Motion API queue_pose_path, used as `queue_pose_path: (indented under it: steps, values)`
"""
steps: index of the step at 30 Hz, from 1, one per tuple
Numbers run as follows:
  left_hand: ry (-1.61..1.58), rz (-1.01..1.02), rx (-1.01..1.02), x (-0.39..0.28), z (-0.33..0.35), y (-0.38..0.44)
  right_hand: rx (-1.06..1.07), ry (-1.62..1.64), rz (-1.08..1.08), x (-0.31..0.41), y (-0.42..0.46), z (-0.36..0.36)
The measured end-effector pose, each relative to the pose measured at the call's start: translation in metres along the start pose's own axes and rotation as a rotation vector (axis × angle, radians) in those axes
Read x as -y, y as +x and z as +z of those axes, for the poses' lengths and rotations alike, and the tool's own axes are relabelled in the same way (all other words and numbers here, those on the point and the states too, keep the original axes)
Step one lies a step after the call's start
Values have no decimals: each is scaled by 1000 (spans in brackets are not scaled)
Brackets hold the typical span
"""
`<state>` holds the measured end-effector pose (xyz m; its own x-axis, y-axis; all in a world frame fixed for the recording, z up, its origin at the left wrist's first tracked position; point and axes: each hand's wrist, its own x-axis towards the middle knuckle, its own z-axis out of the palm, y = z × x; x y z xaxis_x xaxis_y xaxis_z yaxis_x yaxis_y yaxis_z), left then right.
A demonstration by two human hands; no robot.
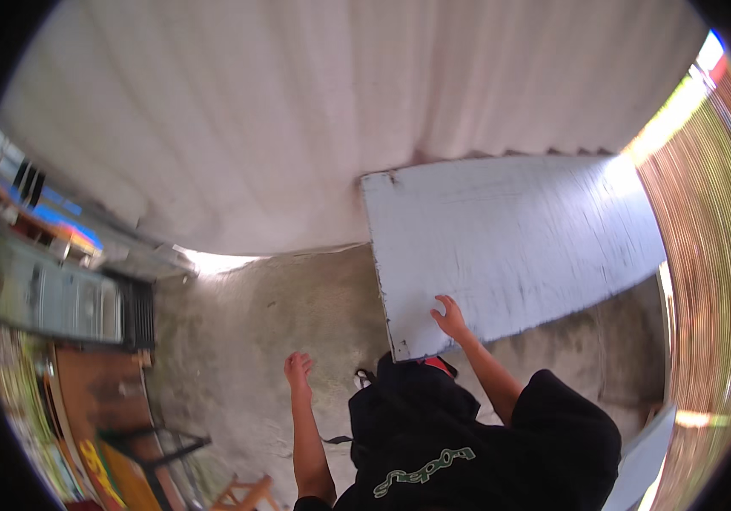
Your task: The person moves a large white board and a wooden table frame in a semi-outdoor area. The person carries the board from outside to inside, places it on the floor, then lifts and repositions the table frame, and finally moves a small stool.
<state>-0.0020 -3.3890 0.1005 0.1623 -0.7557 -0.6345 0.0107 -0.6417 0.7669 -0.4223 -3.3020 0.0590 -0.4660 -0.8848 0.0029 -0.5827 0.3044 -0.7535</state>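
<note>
My left hand [299, 369] hangs in the air over the concrete floor, its fingers loosely curled and nothing seen in it. Over the near left corner of a pale, scuffed tabletop [506, 243] is my right hand [449, 317], fingers apart and holding nothing; whether it touches the surface I cannot tell. The tabletop has chipped, worn edges and stands against a pale corrugated wall. Below its near corner, a red and black item [439, 365] shows partly beside my dark clothing.
A corrugated wall [263, 128] rises ahead. At the left are a glass-fronted appliance [59, 287], a brown wooden surface [100, 389] and a black metal frame [154, 444]. A wooden stool [247, 493] stands at lower left. A ribbed, slatted wall [697, 236] borders the right.
</note>
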Motion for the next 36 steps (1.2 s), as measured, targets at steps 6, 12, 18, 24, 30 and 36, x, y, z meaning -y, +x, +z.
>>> queue_pose_path:
  steps: [6,12,18,24,30,36]
  values:
    - [105,135,348,-86,85,135,-162,22,532,13,-83,-20]
    - [435,-22,668,-141,208,168,-352,-144,828,45,-112,44]
    - [607,-79,785,-163,262,195,-596,228,936,92,-114,117]
    - [727,-340,912,-174,319,227,-1044,420,1018,111,-104,170]
    - [856,-506,975,-180,381,229,-1553,885,1282,154,-35,162]
    - [904,-747,970,-153,408,282,-1828,1990,1043,103,9,210]
